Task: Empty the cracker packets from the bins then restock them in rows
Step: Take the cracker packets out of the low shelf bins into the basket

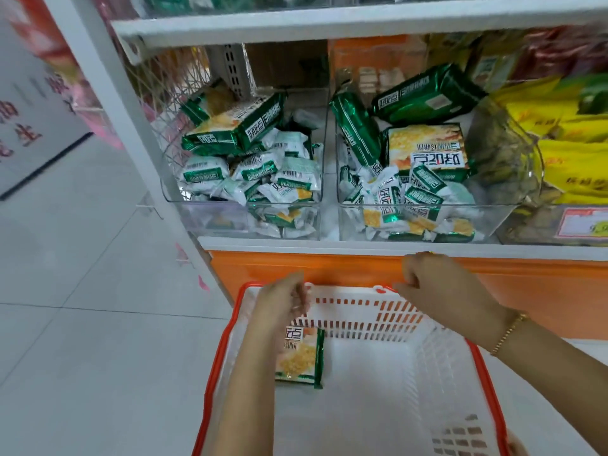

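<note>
Two clear plastic bins stand side by side on the shelf, the left bin (184, 205) and the right bin (493, 212). Both hold jumbled small white-and-green cracker packets (263, 172) with larger green cracker packs (424, 149) on top. Below them is a white shopping basket with an orange rim (221, 343). One green-and-yellow cracker pack (302, 357) lies inside it against the far wall. My left hand (283, 301) hangs just above that pack, fingers loosely curled and holding nothing. My right hand (441, 284) hovers over the basket's far rim, fingers loosely curled and empty.
An orange shelf front (329, 268) runs behind the basket. Yellow snack bags (566, 143) and a round clear tub (506, 153) sit to the right of the bins. A white shelf board (329, 24) hangs low over the bins. White tiled floor (82, 291) stretches to the left.
</note>
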Tool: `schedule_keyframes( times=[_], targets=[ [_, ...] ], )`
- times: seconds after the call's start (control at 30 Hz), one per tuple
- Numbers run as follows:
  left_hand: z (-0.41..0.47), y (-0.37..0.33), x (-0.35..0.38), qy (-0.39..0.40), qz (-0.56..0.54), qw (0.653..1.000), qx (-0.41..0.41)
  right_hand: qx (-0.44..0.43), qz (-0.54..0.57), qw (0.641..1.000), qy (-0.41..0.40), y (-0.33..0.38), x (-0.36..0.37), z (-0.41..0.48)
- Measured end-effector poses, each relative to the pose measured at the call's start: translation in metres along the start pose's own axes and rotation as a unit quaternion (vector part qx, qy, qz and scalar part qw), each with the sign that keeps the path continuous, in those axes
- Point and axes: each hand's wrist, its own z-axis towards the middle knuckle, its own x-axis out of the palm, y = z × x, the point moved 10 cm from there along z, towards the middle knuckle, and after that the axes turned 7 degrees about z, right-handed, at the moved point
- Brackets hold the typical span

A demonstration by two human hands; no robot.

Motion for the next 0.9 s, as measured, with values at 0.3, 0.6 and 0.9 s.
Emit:
schedule_keyframes(
  times=[0.3,0.6,0.9],
  targets=[
    [-0.092,-0.248,-0.047,-0.195,0.212,0.863,0.415,-0.083,0.123,0.974,-0.173,0.047,-0.141,0.023],
    [-0.012,-0.318,-0.064,-0.226,0.446,0.796,0.341,0.039,0.171,0.966,-0.192,0.039,-0.143,0.140],
    [0.038,-0.319,-0.044,-0.106,0.661,0.729,0.145,0.095,0.127,0.955,-0.251,0.032,-0.137,0.168]
  ],
)
